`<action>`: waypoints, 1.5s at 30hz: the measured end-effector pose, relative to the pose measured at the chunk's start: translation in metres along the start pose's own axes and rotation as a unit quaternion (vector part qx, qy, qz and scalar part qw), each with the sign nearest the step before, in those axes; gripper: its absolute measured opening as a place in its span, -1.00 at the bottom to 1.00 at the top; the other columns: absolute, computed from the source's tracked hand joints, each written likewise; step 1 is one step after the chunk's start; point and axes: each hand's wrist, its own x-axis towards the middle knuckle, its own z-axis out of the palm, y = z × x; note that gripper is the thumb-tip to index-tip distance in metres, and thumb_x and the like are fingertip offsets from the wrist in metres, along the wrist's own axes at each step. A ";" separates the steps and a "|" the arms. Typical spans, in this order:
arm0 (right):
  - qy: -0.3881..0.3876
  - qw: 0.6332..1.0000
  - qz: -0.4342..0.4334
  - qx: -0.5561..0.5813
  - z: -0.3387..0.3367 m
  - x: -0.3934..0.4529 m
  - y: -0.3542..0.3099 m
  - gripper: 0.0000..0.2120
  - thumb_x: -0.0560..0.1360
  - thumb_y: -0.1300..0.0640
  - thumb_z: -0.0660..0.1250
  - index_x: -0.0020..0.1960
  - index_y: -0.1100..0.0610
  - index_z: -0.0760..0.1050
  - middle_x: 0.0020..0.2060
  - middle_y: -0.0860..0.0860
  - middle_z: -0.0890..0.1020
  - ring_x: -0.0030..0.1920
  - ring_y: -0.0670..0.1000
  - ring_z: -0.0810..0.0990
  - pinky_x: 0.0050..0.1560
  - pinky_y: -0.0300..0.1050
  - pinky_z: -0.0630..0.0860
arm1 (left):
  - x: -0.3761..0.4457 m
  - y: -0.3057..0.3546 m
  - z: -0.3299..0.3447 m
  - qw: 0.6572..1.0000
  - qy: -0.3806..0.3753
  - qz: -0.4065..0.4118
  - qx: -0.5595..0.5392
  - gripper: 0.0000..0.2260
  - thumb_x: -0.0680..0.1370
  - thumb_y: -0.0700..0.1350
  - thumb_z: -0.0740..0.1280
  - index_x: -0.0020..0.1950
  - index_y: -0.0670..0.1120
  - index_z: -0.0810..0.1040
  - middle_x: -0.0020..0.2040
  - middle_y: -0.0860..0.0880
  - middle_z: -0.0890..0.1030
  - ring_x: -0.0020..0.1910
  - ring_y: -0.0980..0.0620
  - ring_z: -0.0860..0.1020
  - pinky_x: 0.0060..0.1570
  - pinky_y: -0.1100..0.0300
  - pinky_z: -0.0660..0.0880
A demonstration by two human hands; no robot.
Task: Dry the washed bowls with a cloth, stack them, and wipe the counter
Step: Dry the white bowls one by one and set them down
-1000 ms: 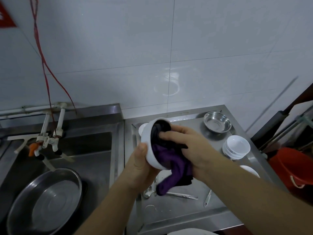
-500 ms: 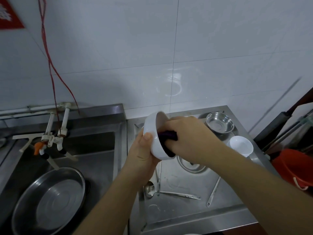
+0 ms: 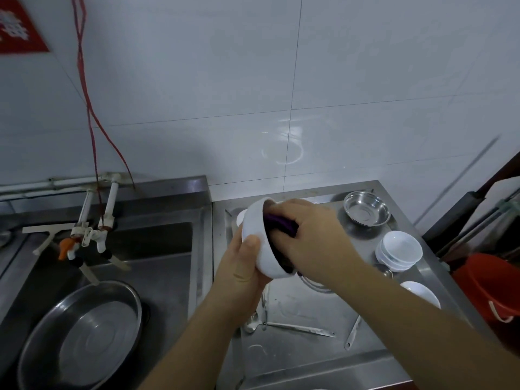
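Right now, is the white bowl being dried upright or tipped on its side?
Tipped on its side. The white bowl has its mouth facing right, where the right hand pushes the purple cloth in; the left hand grips its outside.

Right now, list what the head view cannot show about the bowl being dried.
- White ceramic bowl interior: head view, blocked by right hand and purple cloth; dryness unknown.
- Left hand fingers: behind the bowl.
- Second white bowl: mostly hidden behind it.
- Stacked white bowls: count unclear.
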 end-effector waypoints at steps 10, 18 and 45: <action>-0.142 0.817 0.307 0.466 -0.019 -0.010 0.011 -0.77 0.49 0.04 0.42 0.01 0.14 0.76 -0.02 0.18 0.77 -0.08 0.11 0.75 -0.02 0.01 0.69 | 0.006 0.004 -0.020 0.956 -0.071 0.036 0.282 -0.13 0.43 0.19 0.54 0.64 0.30 0.15 0.46 0.06 0.43 0.38 -0.07 0.54 0.16 -0.03 0.68; -0.104 0.774 0.309 0.543 -0.017 -0.022 0.030 -0.65 0.44 -0.07 0.53 0.13 0.12 0.74 0.11 0.26 0.74 0.05 0.23 0.77 -0.07 0.05 0.71 | 0.008 0.009 -0.010 0.936 -0.082 0.003 0.343 -0.10 0.43 0.21 0.57 0.62 0.41 0.10 0.50 0.20 0.37 0.37 0.00 0.53 0.20 0.01 0.67; 0.044 0.827 0.328 0.454 -0.003 -0.040 0.108 -0.74 0.47 0.25 0.54 0.15 0.22 0.69 -0.05 0.24 0.76 -0.15 0.13 0.74 -0.16 -0.07 0.67 | 0.018 0.017 -0.009 0.992 0.115 -0.044 -0.008 -0.72 0.53 -0.08 0.45 0.24 -0.06 0.70 0.23 -0.12 0.71 0.23 -0.15 0.69 0.05 0.04 0.69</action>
